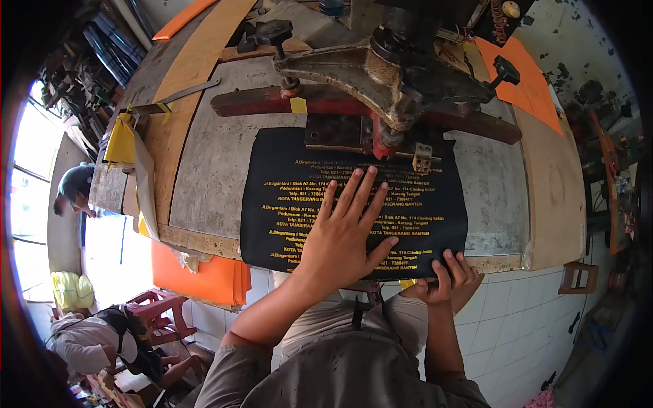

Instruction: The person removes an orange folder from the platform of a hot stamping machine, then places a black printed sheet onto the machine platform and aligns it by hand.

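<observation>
A black sheet (442, 211) printed with rows of gold lettering lies on the grey metal bed of a press. My left hand (349, 228) rests flat on the sheet, fingers spread and pointing toward the press head. My right hand (445, 280) is at the sheet's near right edge, its fingers curled over and the thumb close to them, pinching that edge. Just beyond my left fingertips sits the press head (388, 139), with a dark metal plate (335, 132) and a small drilled block (422, 158) over the sheet's far edge.
A red crossbar (258, 100) and cast arms with black knobs (274, 32) span the bed. Orange sheets (197, 275) hang at the near left; another orange sheet (520, 81) lies at right. A metal strip (190, 92) lies at left. Two people (102, 340) are off to the left.
</observation>
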{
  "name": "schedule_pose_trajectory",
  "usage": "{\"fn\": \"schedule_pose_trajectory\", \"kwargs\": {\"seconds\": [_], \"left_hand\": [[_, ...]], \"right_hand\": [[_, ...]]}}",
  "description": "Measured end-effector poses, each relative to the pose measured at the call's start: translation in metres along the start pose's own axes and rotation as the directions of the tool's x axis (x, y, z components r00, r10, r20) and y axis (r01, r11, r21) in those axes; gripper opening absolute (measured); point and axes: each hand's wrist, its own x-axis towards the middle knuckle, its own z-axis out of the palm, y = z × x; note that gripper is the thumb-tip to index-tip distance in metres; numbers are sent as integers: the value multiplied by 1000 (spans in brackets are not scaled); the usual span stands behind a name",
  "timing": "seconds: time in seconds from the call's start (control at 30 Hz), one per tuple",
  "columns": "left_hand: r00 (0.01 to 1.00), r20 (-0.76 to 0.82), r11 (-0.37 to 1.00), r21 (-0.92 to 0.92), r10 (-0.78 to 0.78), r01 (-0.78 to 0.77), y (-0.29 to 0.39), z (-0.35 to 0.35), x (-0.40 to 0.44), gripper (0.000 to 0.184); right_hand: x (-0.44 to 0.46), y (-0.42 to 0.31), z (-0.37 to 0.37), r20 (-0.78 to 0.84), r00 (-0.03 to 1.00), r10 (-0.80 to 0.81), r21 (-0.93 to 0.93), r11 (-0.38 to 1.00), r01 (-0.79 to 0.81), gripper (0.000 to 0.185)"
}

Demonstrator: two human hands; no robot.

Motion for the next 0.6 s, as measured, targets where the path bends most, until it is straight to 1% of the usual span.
{"fn": "schedule_pose_trajectory", "kwargs": {"seconds": [0.2,0.4,0.43,0.5,0.6], "left_hand": [[1000,-11,999,24,29,-28,-2,2,-2,79],[998,-27,996,60,65,-63,-4,2,-6,76],[997,-48,997,49,68,-66,-4,2,-6,73],[993,-87,997,24,74,-72,-4,3,-7,68],[981,-43,956,-218,189,-194,-11,-10,-13,56]], "right_hand": [[0,0,0,10,1000,6,4,1000,-6,39],[6,-4,-3,18,1000,23,10,1000,-23,38],[8,-5,-3,20,999,25,15,1000,-26,37],[10,-6,-5,27,999,32,24,999,-33,36],[16,-10,-9,41,998,48,18,999,-49,37]]}}
